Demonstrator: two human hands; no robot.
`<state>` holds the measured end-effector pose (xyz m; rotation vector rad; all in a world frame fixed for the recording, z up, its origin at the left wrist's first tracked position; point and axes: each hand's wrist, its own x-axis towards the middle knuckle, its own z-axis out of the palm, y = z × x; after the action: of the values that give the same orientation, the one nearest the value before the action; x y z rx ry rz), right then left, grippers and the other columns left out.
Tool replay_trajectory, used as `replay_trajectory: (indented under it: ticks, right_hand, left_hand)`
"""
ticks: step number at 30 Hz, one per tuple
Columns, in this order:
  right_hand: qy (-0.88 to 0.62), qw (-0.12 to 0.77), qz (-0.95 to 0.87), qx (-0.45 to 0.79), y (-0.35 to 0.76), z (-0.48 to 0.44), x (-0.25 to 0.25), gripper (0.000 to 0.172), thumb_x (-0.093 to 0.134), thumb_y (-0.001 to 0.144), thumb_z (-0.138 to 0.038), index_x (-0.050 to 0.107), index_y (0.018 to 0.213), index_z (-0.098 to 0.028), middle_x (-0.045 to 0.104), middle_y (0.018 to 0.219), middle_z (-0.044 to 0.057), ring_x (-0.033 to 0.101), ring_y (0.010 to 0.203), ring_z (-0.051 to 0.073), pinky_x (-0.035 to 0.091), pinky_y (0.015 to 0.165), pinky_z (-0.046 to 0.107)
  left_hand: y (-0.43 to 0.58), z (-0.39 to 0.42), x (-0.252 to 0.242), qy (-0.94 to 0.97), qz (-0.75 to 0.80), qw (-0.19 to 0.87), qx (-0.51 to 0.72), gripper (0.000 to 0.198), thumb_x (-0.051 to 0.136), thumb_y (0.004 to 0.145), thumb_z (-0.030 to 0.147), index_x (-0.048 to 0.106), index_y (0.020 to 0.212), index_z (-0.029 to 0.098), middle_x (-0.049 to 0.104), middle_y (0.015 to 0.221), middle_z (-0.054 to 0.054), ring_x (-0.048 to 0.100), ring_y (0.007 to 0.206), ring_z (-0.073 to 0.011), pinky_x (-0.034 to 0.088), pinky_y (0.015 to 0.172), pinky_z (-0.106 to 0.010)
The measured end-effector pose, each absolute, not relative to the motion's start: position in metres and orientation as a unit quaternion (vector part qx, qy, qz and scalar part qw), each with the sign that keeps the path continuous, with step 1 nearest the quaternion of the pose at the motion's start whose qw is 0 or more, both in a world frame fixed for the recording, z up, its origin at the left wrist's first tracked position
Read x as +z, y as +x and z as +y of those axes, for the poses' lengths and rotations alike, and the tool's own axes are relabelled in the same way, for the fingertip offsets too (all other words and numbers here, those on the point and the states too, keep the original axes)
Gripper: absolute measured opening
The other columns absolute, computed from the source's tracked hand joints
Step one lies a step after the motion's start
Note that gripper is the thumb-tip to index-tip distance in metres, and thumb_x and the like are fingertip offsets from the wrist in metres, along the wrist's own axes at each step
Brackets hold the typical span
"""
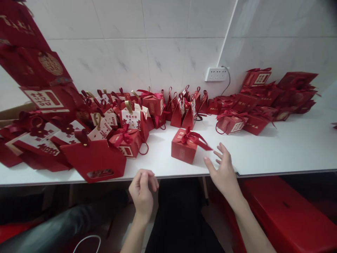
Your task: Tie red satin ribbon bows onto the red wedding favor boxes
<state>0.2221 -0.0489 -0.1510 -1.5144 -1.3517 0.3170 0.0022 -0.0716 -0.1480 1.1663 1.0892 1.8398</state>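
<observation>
A closed red box [182,150] topped with a red ribbon bow [190,137] sits upright on the white table [160,154].

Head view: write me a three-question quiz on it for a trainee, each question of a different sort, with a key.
1. Short answer: which is more open, the left hand or the right hand?

2. Multiple choice: where is the white socket strip?
A) On the floor
B) On the tiled wall
C) Beneath the table

3. Fill the gap: the ribboned red box nearest the right hand stands on a tabletop whose colour is ____.

Key
1. The right hand; the left hand is curled.
2. B
3. White
</observation>
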Motion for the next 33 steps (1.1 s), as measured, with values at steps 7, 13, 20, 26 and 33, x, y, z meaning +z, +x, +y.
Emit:
replay_trajectory:
  ticks: [7,13,20,26,33]
  right_hand:
    - [-0.518,0.524,-0.598,0.315,0.236,-0.007,-0.163,0.084,0.061,0.077,-0.053,0.017,0.141,-0.023,0.023,0.147,0.02,0.031,0.135,0.03,0.038,0.102,0.051]
    - [-0.456,0.494,-0.627,0.394,0.228,-0.019,-0.148,0.088,0.06,0.079,-0.051,0.006,0.143,-0.024,0.039,0.141,0.019,0.043,0.129,0.027,0.034,0.105,0.051]
    - [-0.442,0.525,-0.589,0.427,0.212,-0.067,-0.138,0.047,0.053,0.087,-0.043,0.035,0.125,-0.023,0.063,0.073,0.001,0.064,0.071,0.019,0.051,0.075,0.039]
    - [-0.457,0.49,-0.643,0.371,0.203,-0.02,-0.162,0.082,0.072,0.069,-0.041,0.027,0.136,-0.026,0.038,0.14,0.017,0.043,0.126,0.03,0.045,0.093,0.048]
    - [-0.371,0.449,-0.687,0.435,0.193,0.016,-0.165,0.111,0.08,0.061,-0.037,0.008,0.145,-0.031,0.018,0.152,0.015,0.024,0.139,0.029,0.035,0.105,0.047]
  left_hand:
    - [0.022,-0.018,-0.136,0.602,0.497,0.358,0.512,0.047,0.061,0.077,0.039,0.047,0.117,0.019,0.052,0.127,-0.013,0.049,0.12,-0.0253,0.041,0.096,-0.041]
    - [0.038,-0.006,-0.146,0.57,0.484,0.411,0.521,0.063,0.056,0.081,0.046,0.028,0.132,0.021,0.035,0.142,-0.019,0.035,0.134,-0.028,0.029,0.107,-0.049]
    - [-0.004,0.001,-0.142,0.434,0.524,0.401,0.614,0.044,0.052,0.082,0.043,0.044,0.12,0.022,0.049,0.134,-0.014,0.044,0.128,-0.0231,0.036,0.104,-0.039]
    - [-0.007,0.006,-0.146,0.431,0.475,0.472,0.605,0.045,0.055,0.078,0.046,0.054,0.114,0.019,0.059,0.124,-0.011,0.058,0.112,-0.0212,0.048,0.088,-0.03]
    - [-0.002,0.004,-0.144,0.459,0.453,0.495,0.582,0.056,0.062,0.073,0.045,0.049,0.122,0.021,0.055,0.13,-0.011,0.056,0.116,-0.0244,0.048,0.092,-0.033]
